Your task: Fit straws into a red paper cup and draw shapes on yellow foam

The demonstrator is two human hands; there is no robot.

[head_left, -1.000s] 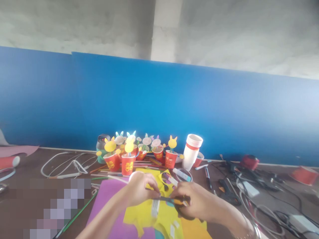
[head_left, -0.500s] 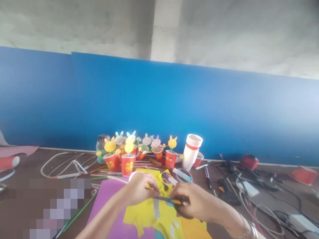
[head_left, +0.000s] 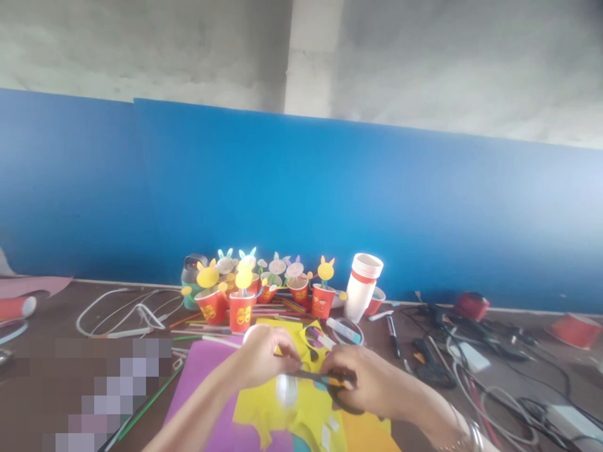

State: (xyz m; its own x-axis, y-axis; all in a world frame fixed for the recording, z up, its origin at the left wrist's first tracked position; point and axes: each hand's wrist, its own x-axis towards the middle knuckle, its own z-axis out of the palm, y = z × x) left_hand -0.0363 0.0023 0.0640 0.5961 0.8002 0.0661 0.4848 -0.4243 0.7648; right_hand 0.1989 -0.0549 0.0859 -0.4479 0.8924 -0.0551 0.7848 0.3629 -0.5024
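My right hand (head_left: pixel 360 376) is closed around the dark handles of a pair of scissors (head_left: pixel 315 378), whose blades point left. My left hand (head_left: pixel 266 358) is closed in a pinch at the blade tips; what lies between its fingers is too small to make out. Just under the blades is a blurred whitish piece (head_left: pixel 286 390). Below both hands lies cut yellow paper (head_left: pixel 264 408) with holes and ragged edges. It rests over a purple sheet (head_left: pixel 195 383) and an orange sheet (head_left: pixel 365 433).
Several red paper cups (head_left: pixel 241 312) with animal-face cutouts stand behind my hands. A stack of white cups (head_left: pixel 360 289) stands right of them. A glue gun (head_left: pixel 431 364), tangled cables (head_left: pixel 499 383) and a pen (head_left: pixel 392 336) lie rightward. A white cable (head_left: pixel 117 311) lies left.
The grey striped strip under the blades is gone from there, and a blurred whitish piece shows in its place. Both hands have stayed almost still.
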